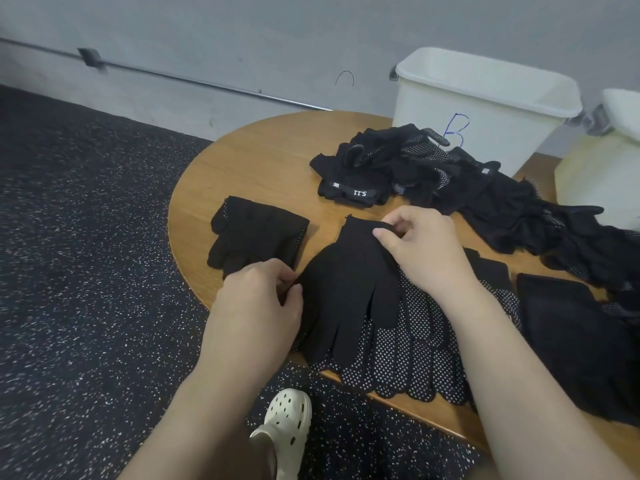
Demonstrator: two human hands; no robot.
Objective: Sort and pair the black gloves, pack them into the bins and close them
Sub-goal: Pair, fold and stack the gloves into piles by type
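A plain black glove (349, 289) lies flat on the wooden table (263, 161), fingers pointing toward me, on top of a white-dotted black glove (408, 362). My left hand (256, 299) pinches its thumb side at the left. My right hand (422, 244) pinches its cuff at the far end. A folded pair of black gloves (256, 237) sits to the left. A loose heap of black gloves (450, 181) stretches from the table's back to the right. The white bin marked B (485, 109) stands open behind the heap.
A second pale bin (602, 174) stands at the right edge. More black gloves (575, 341) lie by my right forearm. The table's rounded edge drops to speckled dark floor (86, 271) on the left, where my white clog (287, 431) shows.
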